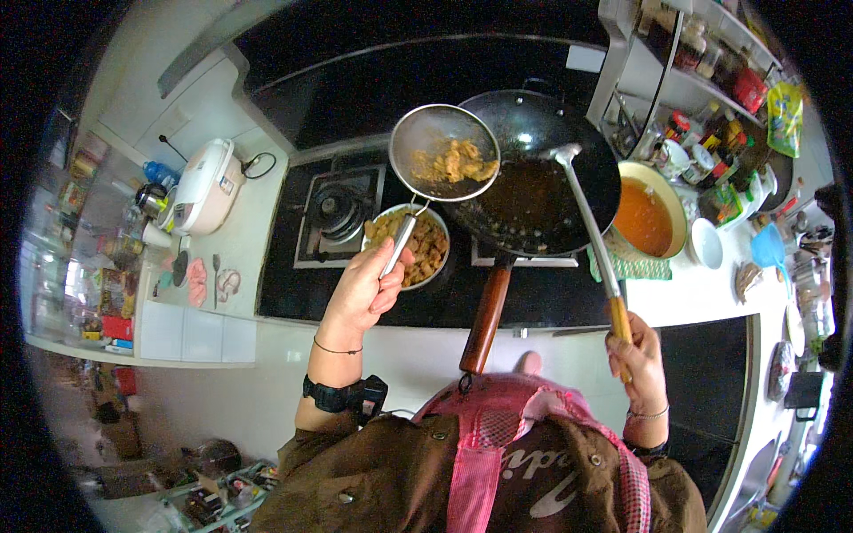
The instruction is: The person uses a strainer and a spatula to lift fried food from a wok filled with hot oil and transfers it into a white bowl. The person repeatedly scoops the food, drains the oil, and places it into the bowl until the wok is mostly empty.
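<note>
My left hand (368, 283) grips the metal handle of a round mesh strainer (426, 143), raised beside the wok's left rim. Several browned, fried pieces (460, 162) lie in its mesh. Partly beneath the strainer and its handle stands a white bowl (445, 268), filled with similar brown pieces. In my right hand (636, 353) is the wooden handle of a wok spatula (593, 230), its metal head over the right part of the black wok (493, 233). Dark oil with small bits pools in the wok, whose wooden handle (490, 320) points towards me.
Left of the bowl is a gas burner (335, 212). A white rice cooker (210, 186) stands on the left counter. Right of the wok, a pot of orange-brown liquid (643, 216) rests on a green cloth, beside a small white bowl (706, 244). Shelves of jars (700, 50) rise at back right.
</note>
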`<state>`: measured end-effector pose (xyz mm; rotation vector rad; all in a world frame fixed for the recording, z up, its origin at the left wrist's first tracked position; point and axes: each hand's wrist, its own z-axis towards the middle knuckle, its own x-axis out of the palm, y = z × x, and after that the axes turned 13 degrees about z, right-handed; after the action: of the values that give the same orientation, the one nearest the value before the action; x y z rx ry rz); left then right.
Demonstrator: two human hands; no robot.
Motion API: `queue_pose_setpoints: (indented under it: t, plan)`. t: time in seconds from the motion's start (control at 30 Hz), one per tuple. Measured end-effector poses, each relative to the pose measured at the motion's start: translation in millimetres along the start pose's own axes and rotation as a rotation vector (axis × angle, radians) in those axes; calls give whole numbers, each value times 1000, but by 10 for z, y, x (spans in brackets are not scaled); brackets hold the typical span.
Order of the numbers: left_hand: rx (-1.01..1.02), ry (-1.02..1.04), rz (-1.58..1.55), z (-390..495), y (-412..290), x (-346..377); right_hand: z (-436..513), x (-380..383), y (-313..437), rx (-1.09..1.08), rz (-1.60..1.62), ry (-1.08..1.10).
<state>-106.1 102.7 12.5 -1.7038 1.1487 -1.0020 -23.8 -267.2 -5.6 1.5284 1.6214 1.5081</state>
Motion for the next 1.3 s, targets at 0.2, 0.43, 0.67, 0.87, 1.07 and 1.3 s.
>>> queue_pose_setpoints:
  t: [0.2,0.43,0.67,0.87,1.07,1.3]
  plan:
    - [83,4,255,273,-44,59,-161,117,-68,35,-130,-86]
    - [316,-79,468,496,-15,142,-345,91,-48,29,-115,-69]
    - [255,-107,458,331,-368,291,-440,3,-104,43,-192,-51]
    - [247,-102,493,239,-546,417,-471,-112,-174,32,-121,-7]
    - [214,-28,494,312,-625,423,-466,-175,-214,7,-105,-9]
    - [189,7,548,480,-646,325,-541,-77,-279,-13,8,-23]
